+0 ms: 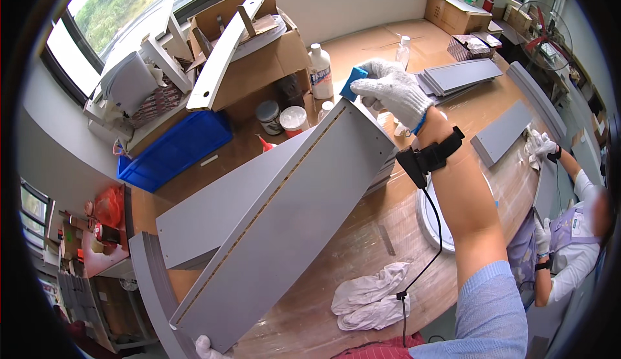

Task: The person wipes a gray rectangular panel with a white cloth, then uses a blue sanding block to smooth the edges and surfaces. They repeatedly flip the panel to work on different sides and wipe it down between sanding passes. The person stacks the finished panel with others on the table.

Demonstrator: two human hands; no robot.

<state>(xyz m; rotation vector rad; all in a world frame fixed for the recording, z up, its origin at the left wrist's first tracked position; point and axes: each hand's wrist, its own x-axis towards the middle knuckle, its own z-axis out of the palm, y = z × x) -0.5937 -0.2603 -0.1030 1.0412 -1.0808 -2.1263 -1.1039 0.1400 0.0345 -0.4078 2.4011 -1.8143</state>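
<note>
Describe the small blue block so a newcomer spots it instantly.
Find the long grey panel in front, slanting up across the middle. At its top end, the white-gloved right hand grips the small blue block. Its bright blue stands out from the grey panel, and it is far smaller than the blue bin at left.

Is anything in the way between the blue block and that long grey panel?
Nothing visible is. The right hand holds the blue block right at the upper end of the grooved grey panel; the left hand is down at the panel's opposite end.
</note>
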